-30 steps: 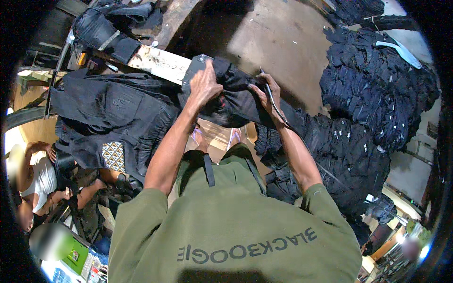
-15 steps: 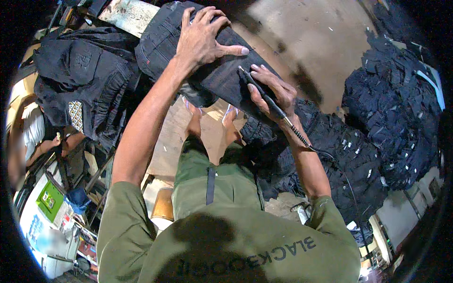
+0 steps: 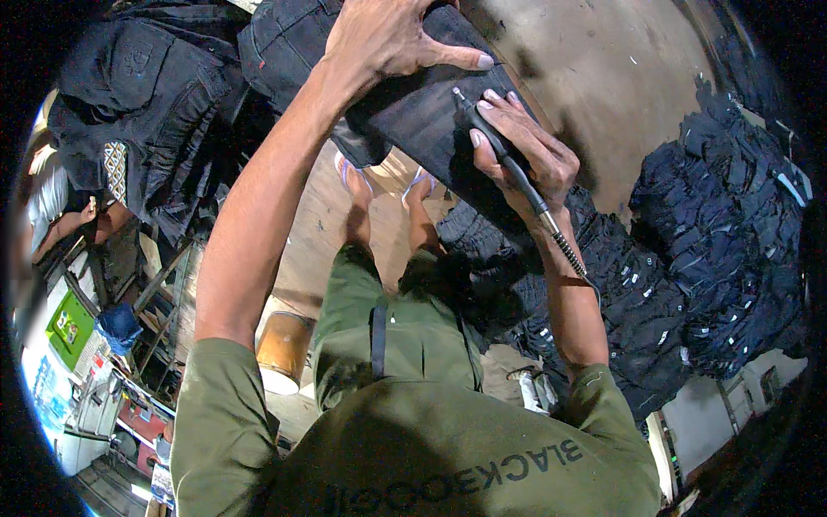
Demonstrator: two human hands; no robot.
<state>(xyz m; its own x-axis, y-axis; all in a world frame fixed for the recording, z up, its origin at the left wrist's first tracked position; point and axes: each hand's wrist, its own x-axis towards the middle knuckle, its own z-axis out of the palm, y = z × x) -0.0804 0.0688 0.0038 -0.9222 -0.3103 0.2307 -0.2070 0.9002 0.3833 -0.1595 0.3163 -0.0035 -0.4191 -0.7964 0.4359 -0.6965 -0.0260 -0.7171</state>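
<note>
Black denim jeans (image 3: 409,108) are stretched over a long form that slants from upper left to lower right before me. My left hand (image 3: 375,39) lies on the cloth, thumb stretched out to the right; its fingertips run up toward the top edge of the picture. In my right hand (image 3: 534,155) is a black pen-shaped rotary tool (image 3: 504,146) with a thin metal tip. A coiled sleeve and thin cord trail from its rear along my forearm. The tip points up-left at the denim, close to my left thumb; whether it touches, I cannot tell.
More dark jeans (image 3: 164,95) hang at the left. A big heap of black garments (image 3: 715,250) covers the right side. An amber-coloured container (image 3: 284,345) stands beside my leg. At the far left is another person's hand (image 3: 90,209), near a green panel (image 3: 73,329).
Both hands have shifted up and slightly right in the picture. The tool tip now sits higher, and the whole view has tilted a little. My right hand keeps its grip.
</note>
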